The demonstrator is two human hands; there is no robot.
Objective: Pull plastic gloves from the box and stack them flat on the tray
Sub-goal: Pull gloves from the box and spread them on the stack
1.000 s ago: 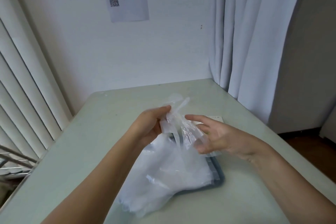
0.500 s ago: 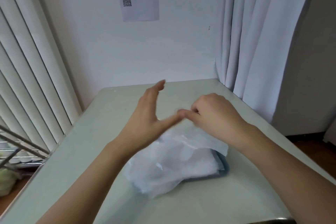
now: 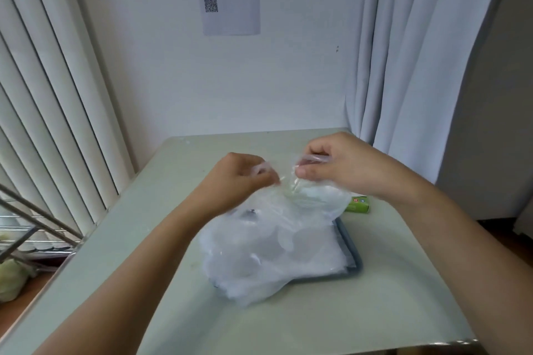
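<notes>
A clear plastic glove (image 3: pixel 291 196) is stretched between both hands above the tray. My left hand (image 3: pixel 242 179) pinches its left edge with curled fingers. My right hand (image 3: pixel 337 164) grips its right edge, fingers curled round the film. Under them a pile of clear gloves (image 3: pixel 274 253) covers the dark grey tray (image 3: pixel 353 256), of which only the right rim and near corner show. The pile spills over the tray's near left side. The green glove box (image 3: pixel 357 204) lies just behind the tray on the right, mostly hidden by the glove and my right wrist.
The pale green table (image 3: pixel 389 311) stands in a corner against a white wall. Vertical blinds (image 3: pixel 57 95) hang on the left and a curtain (image 3: pixel 403 52) on the right. A metal rack (image 3: pixel 34 228) sits past the table's left edge.
Half a second ago my left hand was open with fingers spread and my right hand pinched the film; now both hands hold a glove apart over the pile. The view has shifted left.
</notes>
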